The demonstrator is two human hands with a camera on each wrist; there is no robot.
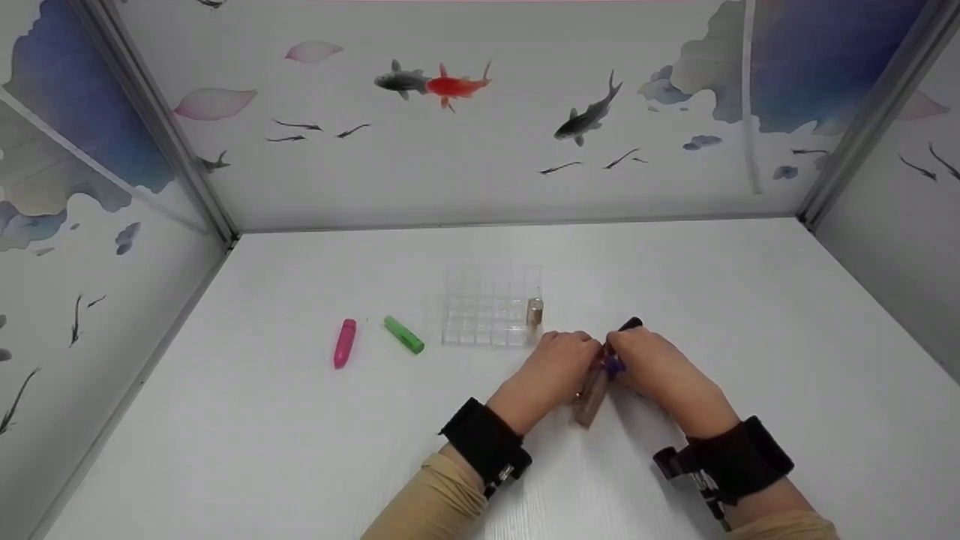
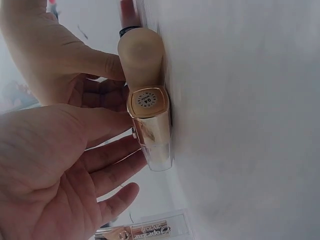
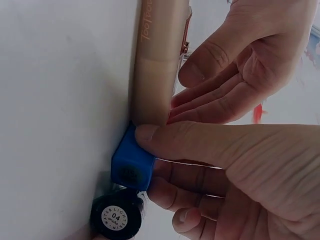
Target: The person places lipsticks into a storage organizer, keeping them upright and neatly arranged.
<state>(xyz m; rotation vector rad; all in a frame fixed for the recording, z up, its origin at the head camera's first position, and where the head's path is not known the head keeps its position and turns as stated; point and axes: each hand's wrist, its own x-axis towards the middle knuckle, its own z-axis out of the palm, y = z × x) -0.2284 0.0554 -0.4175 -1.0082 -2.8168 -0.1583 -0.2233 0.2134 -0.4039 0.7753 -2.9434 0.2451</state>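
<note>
In the left wrist view, a gold lip tube (image 2: 152, 130) with a clear end and a "04" label lies beside a beige tube (image 2: 141, 55). My left hand (image 1: 559, 367) holds the gold tube, its thumb and fingertips against it. My right hand (image 1: 660, 360) pinches a blue square-ended tube (image 3: 132, 160) between thumb and fingers. Against the blue tube sits a black round-ended tube (image 3: 116, 215), also labelled "04". The beige tube (image 1: 591, 401) points toward me between both hands. The far ends of these tubes are partly hidden by my fingers.
A clear divided organizer (image 1: 484, 322) stands left of my hands, with a gold-and-clear tube (image 1: 534, 311) in its right side. A pink pen-like stick (image 1: 344, 343) and a green capped marker (image 1: 403, 334) lie farther left. Printed panels enclose the white table (image 1: 262, 450).
</note>
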